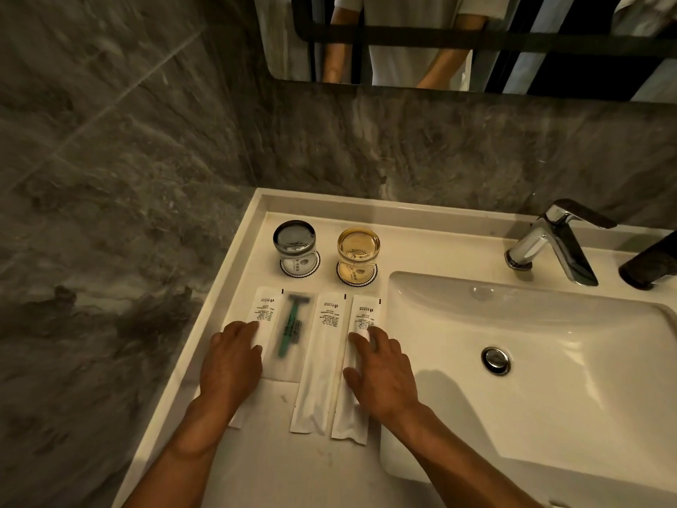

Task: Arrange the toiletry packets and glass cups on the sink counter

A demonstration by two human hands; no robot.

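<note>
Several long packets lie side by side on the white sink counter (271, 467): a white packet at the left (266, 306), a clear razor packet (293, 331) with a green razor, a white middle packet (318, 361) and a white right packet (361, 313). My left hand (229, 364) rests flat on the left packet, fingers spread. On the right packet lies my right hand (381, 375), also flat with fingers apart. Behind the packets two glass cups stand upside down on round coasters: a grey cup (295, 247) and an amber cup (358, 253).
The basin (549, 379) with its drain (495, 359) lies right of the packets. A chrome faucet (549, 240) stands behind it, with a dark object (650, 264) at the far right. A grey marble wall (110, 177) borders the counter on the left and back, below a mirror (476, 42).
</note>
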